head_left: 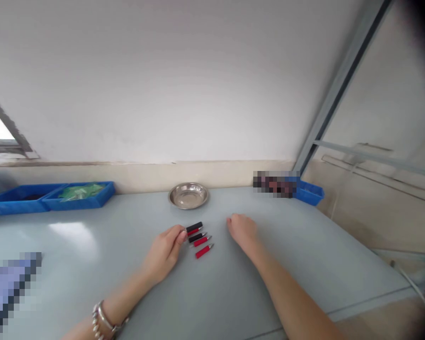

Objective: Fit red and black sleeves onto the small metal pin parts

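Note:
My left hand [166, 248], with beaded and metal bracelets at the wrist, pinches the near end of a black pen barrel [194, 226] between thumb and fingers. Right below it lies a red pen piece [194, 232], partly hidden. Closer to me, a black pen piece [197, 237] and two red pen pieces [202, 241] [204, 251] with silver tips lie slanted in a loose row on the table. To the right of the row, my right hand [242, 230] rests at the tabletop with curled fingers; whatever it may hold is hidden.
A round metal dish [188, 196] stands by the wall on the grey table [134, 311]. Blue bins [95, 200] sit at the back left, one with green plastic inside. Another blue bin [310, 192] is at the back right beside a blurred-out patch. A pixelated object [10, 288] lies at left.

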`<state>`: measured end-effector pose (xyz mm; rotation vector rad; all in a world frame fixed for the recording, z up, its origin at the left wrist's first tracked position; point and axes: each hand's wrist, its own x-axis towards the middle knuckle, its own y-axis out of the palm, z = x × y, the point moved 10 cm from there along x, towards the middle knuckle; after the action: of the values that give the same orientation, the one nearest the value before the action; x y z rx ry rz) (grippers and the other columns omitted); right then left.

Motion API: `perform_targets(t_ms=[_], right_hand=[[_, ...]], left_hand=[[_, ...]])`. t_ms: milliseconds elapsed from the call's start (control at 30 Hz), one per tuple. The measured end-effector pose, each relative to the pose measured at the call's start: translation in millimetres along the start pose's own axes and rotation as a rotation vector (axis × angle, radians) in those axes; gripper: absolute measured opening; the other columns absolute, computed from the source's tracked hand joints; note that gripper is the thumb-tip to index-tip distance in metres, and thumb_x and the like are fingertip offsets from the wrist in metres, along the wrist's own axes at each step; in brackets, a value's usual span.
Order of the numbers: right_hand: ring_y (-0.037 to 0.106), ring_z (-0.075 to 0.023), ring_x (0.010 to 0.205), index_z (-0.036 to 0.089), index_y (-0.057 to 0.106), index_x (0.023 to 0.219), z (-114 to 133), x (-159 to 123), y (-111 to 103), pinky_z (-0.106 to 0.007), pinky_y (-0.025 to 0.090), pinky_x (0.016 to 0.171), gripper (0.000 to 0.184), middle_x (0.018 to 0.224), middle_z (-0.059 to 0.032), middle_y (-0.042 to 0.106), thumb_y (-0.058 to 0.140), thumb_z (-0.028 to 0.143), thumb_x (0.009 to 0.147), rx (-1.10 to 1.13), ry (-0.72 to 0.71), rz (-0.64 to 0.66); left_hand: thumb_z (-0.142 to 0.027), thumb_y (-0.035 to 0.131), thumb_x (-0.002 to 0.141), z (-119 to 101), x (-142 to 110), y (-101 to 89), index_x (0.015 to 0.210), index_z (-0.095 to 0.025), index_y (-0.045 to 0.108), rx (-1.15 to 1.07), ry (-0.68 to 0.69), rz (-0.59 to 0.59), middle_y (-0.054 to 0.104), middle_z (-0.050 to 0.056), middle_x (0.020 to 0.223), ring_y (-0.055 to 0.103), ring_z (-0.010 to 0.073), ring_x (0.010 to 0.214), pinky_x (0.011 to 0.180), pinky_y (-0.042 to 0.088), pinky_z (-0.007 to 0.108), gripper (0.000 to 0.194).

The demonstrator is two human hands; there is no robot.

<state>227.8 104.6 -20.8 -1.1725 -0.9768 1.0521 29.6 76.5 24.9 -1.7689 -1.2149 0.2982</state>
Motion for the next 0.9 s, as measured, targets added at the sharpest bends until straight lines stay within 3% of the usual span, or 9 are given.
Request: perform_targets(t_ms=[367, 667, 900], right_hand=[[0.060, -0.0250, 0.074, 0.014, 0.060, 0.085, 3, -6, -10, -0.032, 0.038, 0.060, 0.027, 0.080, -0.0164, 0.063, 0.039, 0.032, 0.085, 0.040, 0.005, -0.041], [0.047, -0.0132, 0.063, 0.018, 0.048, 0.072, 53, -20, -29, -0.023, 0.032, 0.059, 0.021, 0.070, -0.0024, 0.054, 0.036, 0.028, 0.085, 0.466, -0.400, -0.105], [0.044, -0.0112, 0.061, 0.019, 0.049, 0.072, 67, -28, -25, -0.022, 0.031, 0.060, 0.017, 0.067, 0.0005, 0.051, 0.037, 0.021, 0.083, 0.559, -0.484, -0.017]], left_hand=[[-0.037, 0.024, 0.089, -1, 0, 3.6, 0.075, -0.019, 0.046, 0.008, 0.011, 0.023, 0.054, 0.002, 0.068, 0.050, 0.0147, 0.062, 0.061, 0.039, 0.027, 0.032], [-0.034, 0.026, 0.089, 1, 0, 5.0, 0.074, -0.019, 0.047, 0.002, 0.013, 0.024, 0.054, 0.002, 0.070, 0.050, 0.0138, 0.063, 0.061, 0.039, 0.026, 0.030], [-0.033, 0.029, 0.087, 2, 1, 5.1, 0.079, -0.018, 0.051, 0.075, -0.004, 0.015, 0.057, 0.004, 0.074, 0.051, 0.0154, 0.065, 0.062, 0.040, 0.028, 0.027]])
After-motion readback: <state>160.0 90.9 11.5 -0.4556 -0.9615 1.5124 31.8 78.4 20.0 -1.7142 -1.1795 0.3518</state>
